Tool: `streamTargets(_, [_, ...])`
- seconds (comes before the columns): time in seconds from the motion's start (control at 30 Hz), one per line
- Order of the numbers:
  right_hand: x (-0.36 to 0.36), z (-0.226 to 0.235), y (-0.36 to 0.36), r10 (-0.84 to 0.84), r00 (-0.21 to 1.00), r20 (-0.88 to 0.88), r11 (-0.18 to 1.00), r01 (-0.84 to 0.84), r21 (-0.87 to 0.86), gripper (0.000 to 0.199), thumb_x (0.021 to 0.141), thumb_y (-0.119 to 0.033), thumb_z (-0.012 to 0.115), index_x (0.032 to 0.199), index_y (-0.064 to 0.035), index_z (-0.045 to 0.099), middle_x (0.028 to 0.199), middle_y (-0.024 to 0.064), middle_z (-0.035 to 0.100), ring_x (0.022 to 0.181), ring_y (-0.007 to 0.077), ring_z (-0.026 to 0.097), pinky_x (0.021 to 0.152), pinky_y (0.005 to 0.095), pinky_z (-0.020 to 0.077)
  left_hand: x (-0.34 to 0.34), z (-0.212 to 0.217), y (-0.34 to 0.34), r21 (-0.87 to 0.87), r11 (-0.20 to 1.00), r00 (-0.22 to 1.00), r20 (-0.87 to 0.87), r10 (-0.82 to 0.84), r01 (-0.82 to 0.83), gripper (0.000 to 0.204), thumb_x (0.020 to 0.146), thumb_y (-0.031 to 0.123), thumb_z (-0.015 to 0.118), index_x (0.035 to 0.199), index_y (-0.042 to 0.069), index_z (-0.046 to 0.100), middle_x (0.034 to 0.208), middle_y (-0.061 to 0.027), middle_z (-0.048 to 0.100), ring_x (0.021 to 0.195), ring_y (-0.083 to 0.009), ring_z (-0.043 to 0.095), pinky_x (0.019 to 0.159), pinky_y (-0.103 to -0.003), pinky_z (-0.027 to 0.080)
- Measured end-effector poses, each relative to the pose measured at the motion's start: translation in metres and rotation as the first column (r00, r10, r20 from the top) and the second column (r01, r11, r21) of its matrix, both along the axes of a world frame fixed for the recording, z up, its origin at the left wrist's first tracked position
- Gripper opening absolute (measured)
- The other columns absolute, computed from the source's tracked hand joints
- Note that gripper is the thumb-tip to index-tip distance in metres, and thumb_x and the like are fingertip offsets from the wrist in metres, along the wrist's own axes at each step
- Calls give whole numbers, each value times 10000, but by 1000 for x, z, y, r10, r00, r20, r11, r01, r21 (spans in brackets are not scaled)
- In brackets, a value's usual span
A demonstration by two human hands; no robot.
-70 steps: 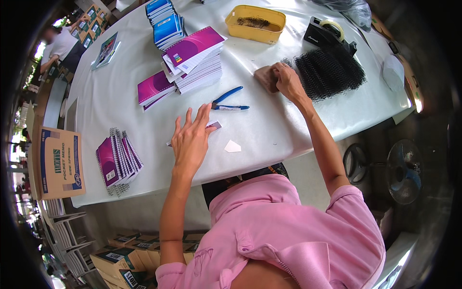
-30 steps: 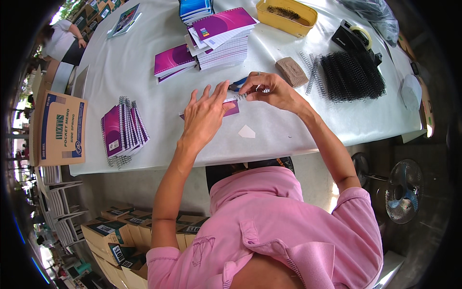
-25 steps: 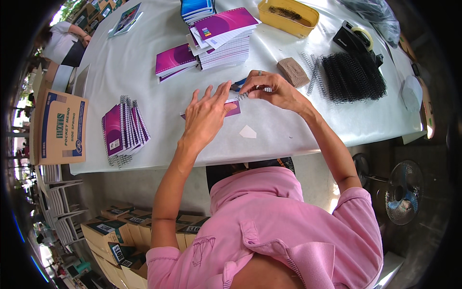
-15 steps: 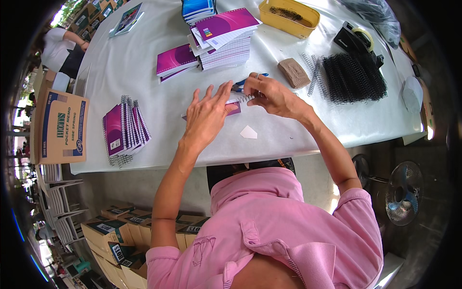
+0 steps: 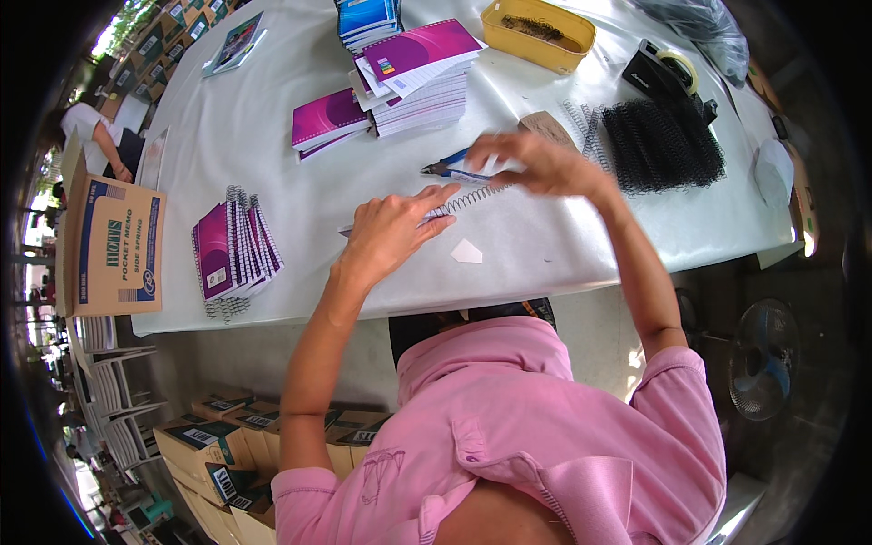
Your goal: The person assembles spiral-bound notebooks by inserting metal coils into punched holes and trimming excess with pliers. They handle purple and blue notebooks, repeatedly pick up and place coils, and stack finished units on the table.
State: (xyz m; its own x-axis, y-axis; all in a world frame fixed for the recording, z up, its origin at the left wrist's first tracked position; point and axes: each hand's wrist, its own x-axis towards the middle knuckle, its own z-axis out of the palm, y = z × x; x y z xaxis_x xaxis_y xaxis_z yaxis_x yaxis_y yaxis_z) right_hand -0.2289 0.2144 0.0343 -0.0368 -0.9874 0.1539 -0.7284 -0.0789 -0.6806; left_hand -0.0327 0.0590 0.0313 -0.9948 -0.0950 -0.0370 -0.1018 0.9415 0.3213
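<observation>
My left hand (image 5: 391, 229) is closed on a small notebook, mostly hidden beneath it and pressed near the table top. From the notebook's edge a dark wire spiral (image 5: 468, 199) sticks out to the right. Its free end reaches the fingers of my right hand (image 5: 540, 165), which is smeared by motion, so its grip on the coil does not show. Just behind lie blue-handled pliers (image 5: 445, 167), partly covered by the right hand. A brown block (image 5: 549, 127) is half hidden behind that same hand. In front of the left hand sits a white paper scrap (image 5: 467, 252).
Purple notebooks with coils (image 5: 214, 250) fan out at left. Uncoiled purple notebooks (image 5: 422, 95) are stacked at the back, near a yellow tray (image 5: 538, 41). To the right are a pile of black spirals (image 5: 661, 145) and a tape dispenser (image 5: 654, 71). A carton (image 5: 118, 245) stands beyond the left edge.
My right hand has moved slightly right and is now blurred. More of the spiral shows between the hands, and the pliers are more exposed. My left hand stays on the notebook.
</observation>
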Motion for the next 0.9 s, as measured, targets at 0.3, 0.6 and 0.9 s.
streamTargets(0.3, [-69,-10,20,-241,942,-234,898,308,315,840,557,-15,852,1273,-223,466,1379,7,459,1372,254,353,1176,488,296,11,-1,9,3,988,984,-88,-154,155,514,904,472,548,1382,293,487,1247,-45,625,876,-278,682,705,-416,566])
streamTargets(0.6, [-44,-38,8,-235,951,-201,968,249,45,594,710,-372,807,1139,-69,531,1216,133,481,1133,319,528,1017,436,448,21,-17,-10,-274,958,985,-128,-117,79,698,802,490,633,1435,321,394,1241,-31,631,1004,-309,656,756,-403,560])
streamTargets(0.9, [-2,-11,-13,-38,964,265,962,-36,270,686,773,-618,645,1092,-14,706,1128,176,643,1054,327,583,914,419,463,18,-3,-18,-141,984,993,29,113,-108,786,779,485,669,1465,278,346,1056,-91,682,814,-347,666,649,-440,531])
